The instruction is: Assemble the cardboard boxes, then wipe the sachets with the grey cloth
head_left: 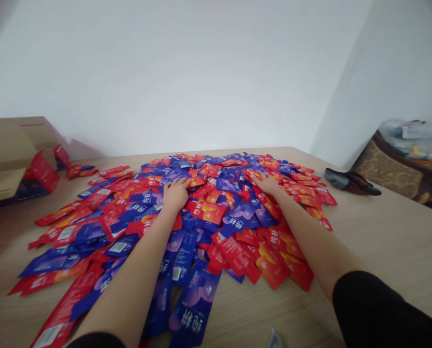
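Observation:
A wide heap of red and blue packets [205, 212] covers the middle of the wooden table. My left hand [176, 193] rests on the heap left of centre, its fingers spread over the packets and touching an orange-red one. Farther right, my right hand [265, 183] lies on the back right part of the heap, fingers apart against a red packet [251, 175]. Neither hand has visibly lifted a packet. Long blue packets [194, 304] lie between my forearms near the front edge of the heap.
An open cardboard box [6, 154] stands at the far left, with a red and blue carton [40, 176] beside it. A dark object [352, 181] lies right of the heap. Behind the table is a wall; a patterned chair [393, 166] holding plastic bags [419, 137] stands at the right.

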Available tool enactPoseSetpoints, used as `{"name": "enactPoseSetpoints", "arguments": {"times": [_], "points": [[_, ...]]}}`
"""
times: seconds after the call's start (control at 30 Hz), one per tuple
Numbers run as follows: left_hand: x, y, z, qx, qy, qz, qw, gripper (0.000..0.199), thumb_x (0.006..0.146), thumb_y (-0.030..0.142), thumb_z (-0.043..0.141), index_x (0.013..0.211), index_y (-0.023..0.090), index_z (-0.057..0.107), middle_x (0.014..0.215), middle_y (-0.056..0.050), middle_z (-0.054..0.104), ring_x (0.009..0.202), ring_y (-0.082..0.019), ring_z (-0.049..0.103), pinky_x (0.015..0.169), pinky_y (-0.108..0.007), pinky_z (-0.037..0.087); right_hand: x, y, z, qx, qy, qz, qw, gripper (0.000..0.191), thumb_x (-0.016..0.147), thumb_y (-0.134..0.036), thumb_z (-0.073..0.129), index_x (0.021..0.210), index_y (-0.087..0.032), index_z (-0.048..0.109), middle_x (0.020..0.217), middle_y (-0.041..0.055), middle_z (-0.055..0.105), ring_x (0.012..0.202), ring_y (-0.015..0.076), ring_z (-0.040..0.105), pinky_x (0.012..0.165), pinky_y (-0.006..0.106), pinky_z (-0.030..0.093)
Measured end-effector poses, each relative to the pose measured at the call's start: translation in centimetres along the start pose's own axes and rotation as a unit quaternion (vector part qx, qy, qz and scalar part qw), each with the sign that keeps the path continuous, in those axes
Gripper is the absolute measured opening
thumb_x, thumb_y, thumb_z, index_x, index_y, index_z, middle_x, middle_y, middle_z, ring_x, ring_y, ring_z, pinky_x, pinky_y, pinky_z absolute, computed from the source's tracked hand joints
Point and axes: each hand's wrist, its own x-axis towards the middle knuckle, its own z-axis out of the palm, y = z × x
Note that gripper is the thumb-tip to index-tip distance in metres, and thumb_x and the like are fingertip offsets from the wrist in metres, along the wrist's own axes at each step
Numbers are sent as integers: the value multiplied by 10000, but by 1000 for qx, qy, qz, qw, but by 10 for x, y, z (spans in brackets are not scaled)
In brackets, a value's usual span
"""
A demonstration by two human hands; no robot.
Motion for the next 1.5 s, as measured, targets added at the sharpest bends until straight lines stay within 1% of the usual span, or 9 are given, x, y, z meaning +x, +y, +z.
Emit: {"name": "enactPoseSetpoints", "arguments": {"times": [0.1, 0.23, 0.57, 0.7, 0.87, 1.07, 1.17, 1.27, 1.5], "points": [[0, 1, 1, -1, 7, -4, 1000, 527, 884, 153, 345, 1349, 273, 562, 1461, -62, 533, 1356, -253, 438, 1086, -509, 291, 10, -17, 12, 27, -47, 6, 999, 708, 945, -660, 366, 1494, -213, 374, 1449, 194, 456, 1300, 332, 487, 1067, 569, 354], [2, 2, 2, -4, 11, -9, 1000, 546, 863, 135, 356, 1343, 287, 568, 1451, -52, 545, 1349, -236, 450, 1088, -496, 298, 19, -57, 26, 60, -89, -38, 994, 988, 814, -866, 191, 1576, -238, 177, 1570, 234, 275, 1446, 388, 280, 1132, 552, 216], [-7, 0, -2, -36, -2, -26, 999, 518, 877, 163, 394, 1346, 288, 577, 1481, -58, 512, 1398, -241, 401, 1141, -487, 261, -5, -152, 34, 95, -13, -197, 976, 902, 707, -648, 694, 1432, -170, 450, 1472, 219, 412, 1408, 371, 319, 1146, 490, 205], [-22, -2, -18, -75, 5, -51, 996, 493, 850, 159, 435, 1295, 258, 625, 1525, -105, 444, 1442, -314, 323, 1131, -574, 260, -15, -149, 22, 129, 51, -207, 968, 710, 758, -378, 730, 1374, -142, 468, 1415, 202, 466, 1353, 327, 391, 1126, 480, 252], [-34, 5, -54, -168, 15, -63, 984, 453, 864, 182, 427, 1264, 199, 639, 1472, -154, 486, 1398, -347, 384, 1110, -610, 299, -23, -128, -6, 202, 63, -209, 955, 347, 874, -58, 439, 1137, -168, 636, 1132, 113, 685, 1089, 214, 618, 961, 339, 434], [-55, 36, -101, -338, -23, 5, 941, 469, 818, 377, 615, 1245, 183, 616, 1272, -111, 643, 1280, -288, 516, 1063, -424, 427, -62, -120, -45, 292, 34, -244, 924, 266, 853, -66, 479, 914, -177, 712, 960, 61, 738, 917, 183, 670, 866, 303, 486], [-79, 47, -124, -419, -85, 24, 904, 393, 739, 444, 700, 1010, 161, 678, 885, -63, 717, 863, -240, 684, 789, -349, 559, -98, -119, -59, 327, 16, -273, 904, 236, 842, -93, 510, 872, -195, 720, 923, 42, 736, 928, 191, 667, 906, 331, 479], [-111, 51, -142, -485, -129, 9, 865, 360, 734, 490, 689, 865, 158, 638, 647, 13, 617, 531, -140, 587, 552, -280, 523, -136, -114, -66, 364, -9, -284, 887, 214, 851, -123, 512, 898, -188, 710, 974, 64, 728, 975, 206, 659, 941, 371, 474], [-203, 62, -166, -546, -185, -69, 814, 295, 713, 426, 705, 788, 163, 595, 612, 27, 578, 488, -97, 538, 486, -222, 472, -229, -93, -62, 435, -148, -307, 833, 297, 835, -205, 601, 1130, -197, 632, 1158, 79, 678, 986, 179, 656, 855, 332, 530]]}}
